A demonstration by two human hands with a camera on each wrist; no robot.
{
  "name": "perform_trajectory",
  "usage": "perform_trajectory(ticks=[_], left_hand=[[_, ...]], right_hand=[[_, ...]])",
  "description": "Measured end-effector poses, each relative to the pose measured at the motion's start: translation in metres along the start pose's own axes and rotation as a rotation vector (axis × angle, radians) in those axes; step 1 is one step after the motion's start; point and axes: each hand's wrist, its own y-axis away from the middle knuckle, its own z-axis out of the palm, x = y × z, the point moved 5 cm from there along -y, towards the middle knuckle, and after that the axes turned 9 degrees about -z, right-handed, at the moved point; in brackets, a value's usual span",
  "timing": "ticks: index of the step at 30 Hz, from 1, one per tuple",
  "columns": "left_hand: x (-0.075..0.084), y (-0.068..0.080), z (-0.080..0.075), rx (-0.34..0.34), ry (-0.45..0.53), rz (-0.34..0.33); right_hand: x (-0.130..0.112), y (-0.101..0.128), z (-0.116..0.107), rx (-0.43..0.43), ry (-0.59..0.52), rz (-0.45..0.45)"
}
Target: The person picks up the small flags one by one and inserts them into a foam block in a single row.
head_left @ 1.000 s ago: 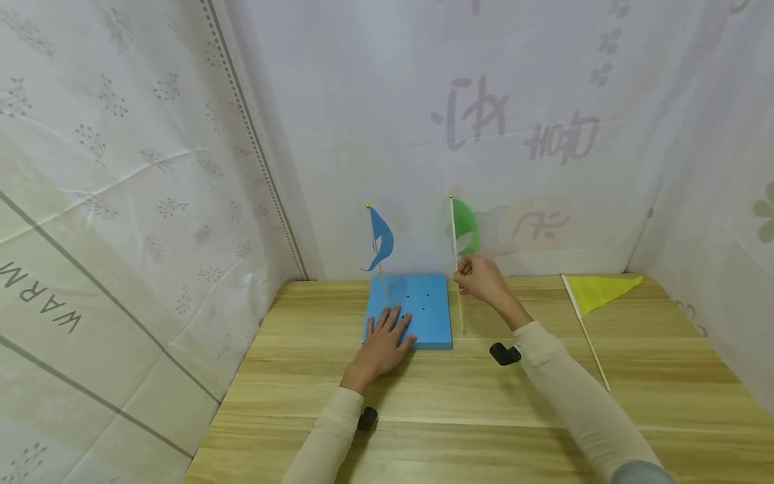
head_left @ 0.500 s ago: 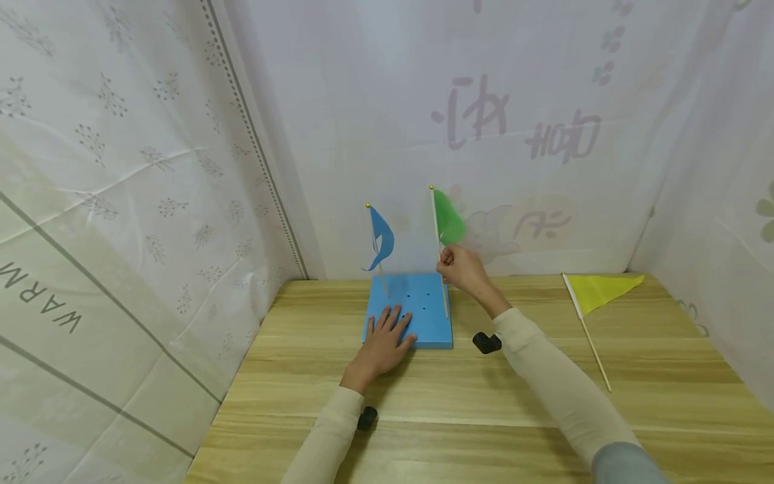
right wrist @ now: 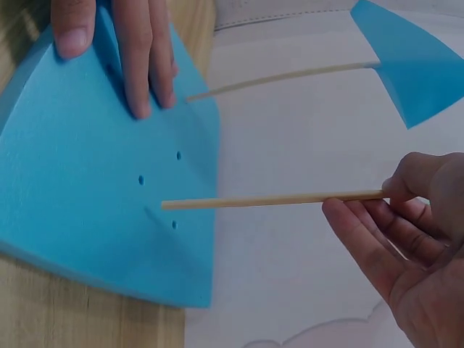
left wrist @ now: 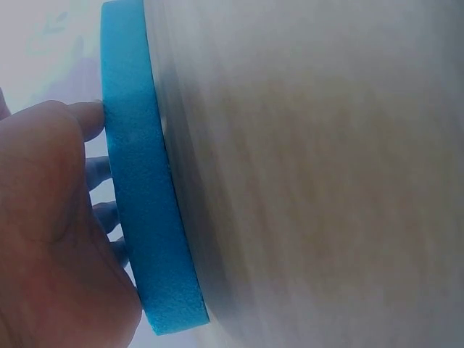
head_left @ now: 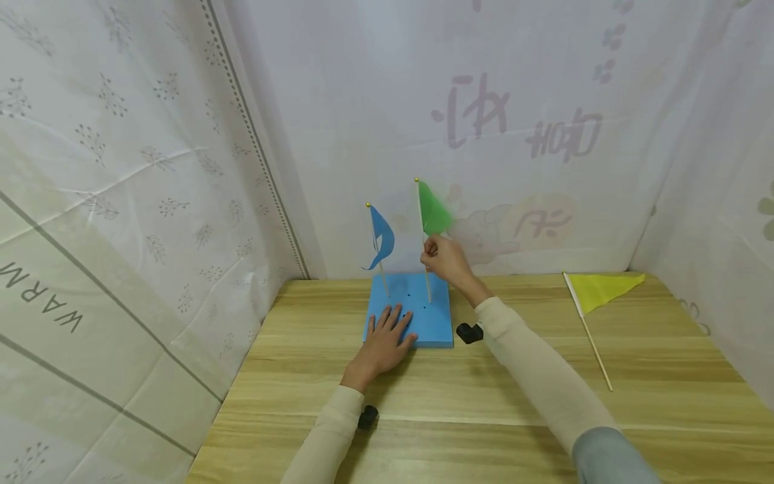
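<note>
1. Right hand pinches the stick of the green flag, holding it upright, its tip just over the foam block near the holes.
2. Left hand, fingers spread flat, presses on the block's near edge.
3. Beyond its fingertips, the blue flag stands planted in the block.
4. Well right of the right hand, a yellow flag lies on the counter.

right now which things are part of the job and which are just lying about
In use: green flag pinched by right hand; foam block pressed by left hand; blue flag standing in block.
Lying about: yellow flag flat on table.
</note>
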Motion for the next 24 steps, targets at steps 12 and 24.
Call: perform_trajectory(ticks=[12, 24], left_hand=[[0.001, -0.001, -0.002, 0.016, 0.021, 0.009], [0.001, 0.0, -0.003, -0.007, 0.007, -0.012]], right_hand=[[-0.009, -0.012, 0.023, 0.061, 0.048, -0.075], [-0.008, -0.015, 0.042, 0.071, 0.05, -0.075]])
